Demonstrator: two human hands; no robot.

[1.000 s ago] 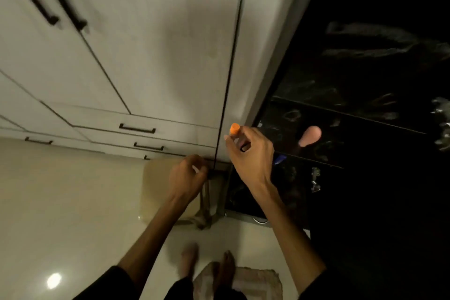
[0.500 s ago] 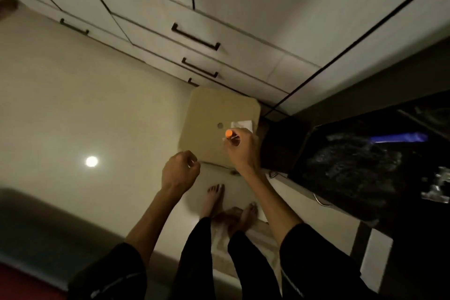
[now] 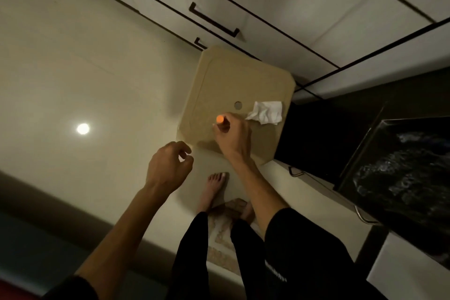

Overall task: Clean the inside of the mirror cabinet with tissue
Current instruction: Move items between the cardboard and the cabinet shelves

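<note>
White crumpled tissue [image 3: 266,112] lies on the tan square plastic stool top [image 3: 243,80] at the middle of the frame, right of the small round hole [image 3: 238,105] in the seat and near the stool's right edge. My right hand [image 3: 232,135] hovers just left of the tissue, fingers curled round a small orange-capped object [image 3: 220,119] that I cannot identify further; the left hand [image 3: 168,168] hangs lower and to the left, over the floor, fingers loosely curled and grasping nothing. As I judge it, the step in hand is fetching the tissue, so the free left hand looks the better one to take it, or else I would set the orange-capped thing down on the seat first, clear of the hole. I would pinch the tissue at its bunched middle so it lifts in one wad and keeps a thick pad for wiping. The cream glossy floor [image 3: 85,68] fills the left of the frame and carries a round reflection of a lamp [image 3: 83,128]. White drawer fronts with dark bar handles [image 3: 214,20] run across the top, and a dark marbled black surface [image 3: 401,178] sits at the right. Bare feet [image 3: 215,187] stand on a patterned mat [image 3: 226,238] at the bottom centre. No mirror cabinet shows here, so the cleaning itself seems not yet in hand.
</note>
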